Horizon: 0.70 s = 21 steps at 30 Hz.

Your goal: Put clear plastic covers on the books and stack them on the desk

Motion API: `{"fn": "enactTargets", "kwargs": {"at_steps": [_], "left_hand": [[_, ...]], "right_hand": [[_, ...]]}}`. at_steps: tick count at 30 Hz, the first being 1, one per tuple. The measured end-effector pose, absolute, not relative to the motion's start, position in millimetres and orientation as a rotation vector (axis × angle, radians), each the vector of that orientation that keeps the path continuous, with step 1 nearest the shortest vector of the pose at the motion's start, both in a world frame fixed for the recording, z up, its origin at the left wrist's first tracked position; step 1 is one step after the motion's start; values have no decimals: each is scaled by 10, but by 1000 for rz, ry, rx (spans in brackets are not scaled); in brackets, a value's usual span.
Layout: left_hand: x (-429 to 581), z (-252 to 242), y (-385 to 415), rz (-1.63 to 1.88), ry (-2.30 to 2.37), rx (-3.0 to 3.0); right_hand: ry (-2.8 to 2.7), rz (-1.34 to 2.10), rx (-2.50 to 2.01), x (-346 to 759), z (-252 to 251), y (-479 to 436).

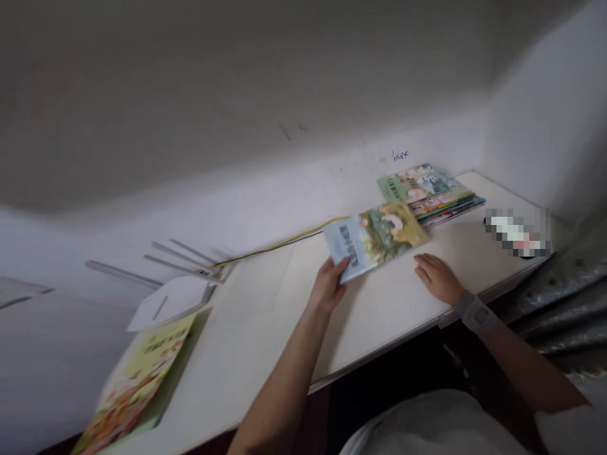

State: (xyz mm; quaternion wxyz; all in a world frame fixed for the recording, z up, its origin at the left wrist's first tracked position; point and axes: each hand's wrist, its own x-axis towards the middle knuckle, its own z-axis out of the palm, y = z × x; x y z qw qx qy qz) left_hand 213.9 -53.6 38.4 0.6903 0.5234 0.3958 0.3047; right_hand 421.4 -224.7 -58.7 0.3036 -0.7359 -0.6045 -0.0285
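Note:
My left hand [329, 284] grips the lower left corner of a picture book [377, 240], thumb on the cover. The book has a pale blue and green illustrated cover and is held above the white table [256, 322]. Just right of the book, my right hand [437, 278] hovers low over the table or rests on it; I cannot tell which. Its fingers are stretched out and hold nothing, and a grey band circles the wrist. Behind the held book lies a stack of picture books [448, 203], topped by a green-covered one [417, 183].
A white router [171, 303] with several antennas stands by the wall at left. In front of it lie yellow-covered books [142, 379]. A yellow cable [284, 242] runs along the wall. Near the right end of the table is a blurred-out dark-edged object [516, 237].

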Motion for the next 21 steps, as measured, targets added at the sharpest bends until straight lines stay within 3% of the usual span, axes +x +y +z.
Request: {"fn": "enactTargets", "kwargs": {"at_steps": [9, 21], "left_hand": [[4158, 647, 210, 688, 841, 1440], [4501, 338, 319, 817, 1074, 1621]], "right_hand": [[-1708, -168, -2032, 4117, -530, -2228], [-1726, -184, -2072, 4115, -498, -2213]]}}
